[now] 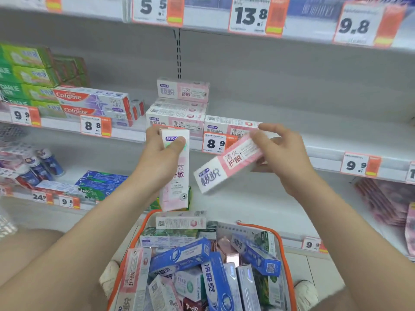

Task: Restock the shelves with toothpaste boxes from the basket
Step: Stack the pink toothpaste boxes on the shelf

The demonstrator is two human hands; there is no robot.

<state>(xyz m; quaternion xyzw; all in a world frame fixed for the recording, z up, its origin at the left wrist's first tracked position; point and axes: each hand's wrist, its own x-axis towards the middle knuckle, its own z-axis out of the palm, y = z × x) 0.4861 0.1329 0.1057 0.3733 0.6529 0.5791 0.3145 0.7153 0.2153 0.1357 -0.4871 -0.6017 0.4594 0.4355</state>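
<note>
While we face the shelf (325,131) with pink stacks (177,113) far centre, orange-rimmed basket (238,231) near centre full of toothpaste boxes (179,257), our left hand (159,158) clamped round an upright pink box (177,182), our right hand (283,151) pinching a tilted pink box (215,171) just right of it

The toothpaste boxes (182,257) in the near basket (233,231) look like smooth, glossy card. The far shelves (325,131) are matt painted metal. Their price tags (354,164) look like paper.

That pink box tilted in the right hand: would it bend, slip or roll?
Probably stiff: the box looks straight though the right hand grips only one end. Likely light for the same reason. Flat sides should keep it from rolling.
</note>
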